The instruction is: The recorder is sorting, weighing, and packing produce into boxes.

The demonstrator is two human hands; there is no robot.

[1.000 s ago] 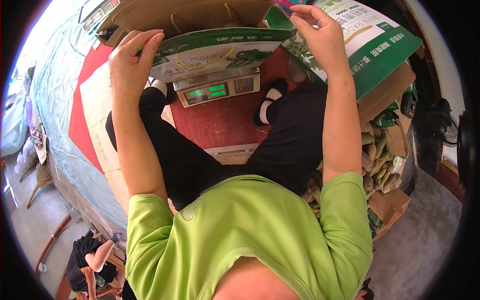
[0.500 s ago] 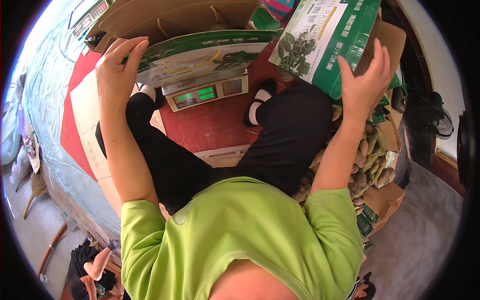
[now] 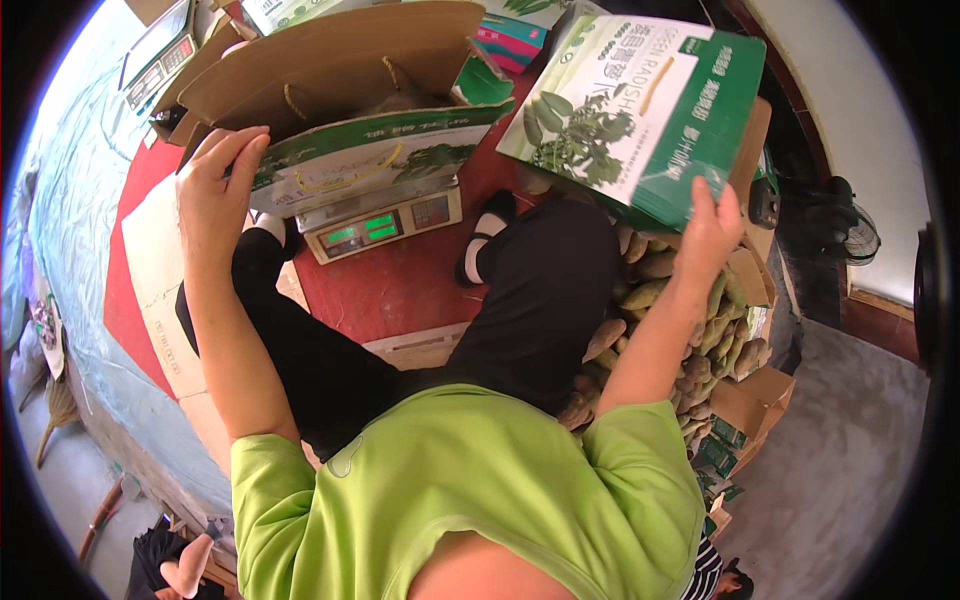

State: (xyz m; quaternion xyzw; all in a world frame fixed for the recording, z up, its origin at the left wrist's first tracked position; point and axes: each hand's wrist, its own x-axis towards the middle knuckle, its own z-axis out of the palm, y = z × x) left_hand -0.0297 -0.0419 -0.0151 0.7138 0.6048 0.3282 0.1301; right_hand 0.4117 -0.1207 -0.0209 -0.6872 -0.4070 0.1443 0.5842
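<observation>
A green-and-white carton (image 3: 375,135) with a yellow cord handle and raised brown flaps stands on a digital scale (image 3: 385,222) with lit green displays. My left hand (image 3: 215,185) is closed on its left upper edge, thumb and fingers pinched together. On the right, a second carton (image 3: 610,110), green and white with a printed leafy plant, sits tilted above the root vegetables. My right hand (image 3: 708,235) is at its near right corner, thumb against the green panel and fingers along the side. The first carton's contents are mostly hidden by its walls.
A heap of brownish-green root vegetables (image 3: 690,340) lies right of my knee, beside small open boxes (image 3: 755,405). Another scale (image 3: 160,70) stands at the far left, a black fan (image 3: 850,225) at the right. Two other people (image 3: 175,560) (image 3: 715,575) show at the bottom edge.
My right hand has moved down and its fingers have drawn closer together at the second carton's corner. That carton has shifted slightly left and down. My left hand stays on the first carton's edge.
</observation>
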